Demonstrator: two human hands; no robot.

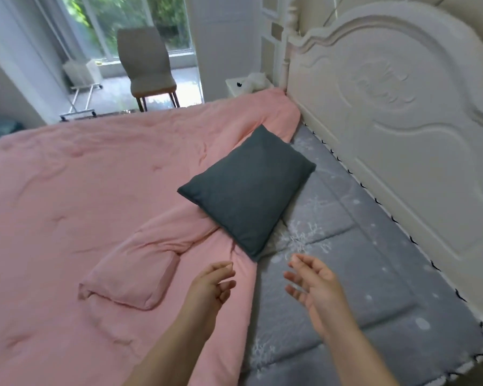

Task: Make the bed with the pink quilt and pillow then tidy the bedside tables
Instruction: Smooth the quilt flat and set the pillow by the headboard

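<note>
Both the left hand [212,285] and right hand [314,285] hover, fingers loosely spread, holding nothing, near the pillow [248,188].

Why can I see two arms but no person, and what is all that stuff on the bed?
The camera sits on the person's head and looks down, so you only see their own arms. The left hand and right hand hover open above the bed and hold nothing. A pink quilt is spread over most of the bed, with one corner folded over near the left hand. A dark grey pillow lies partly on the quilt and partly on the grey sheet. The white headboard stands on the right. Far back are a chair and a window.
</note>
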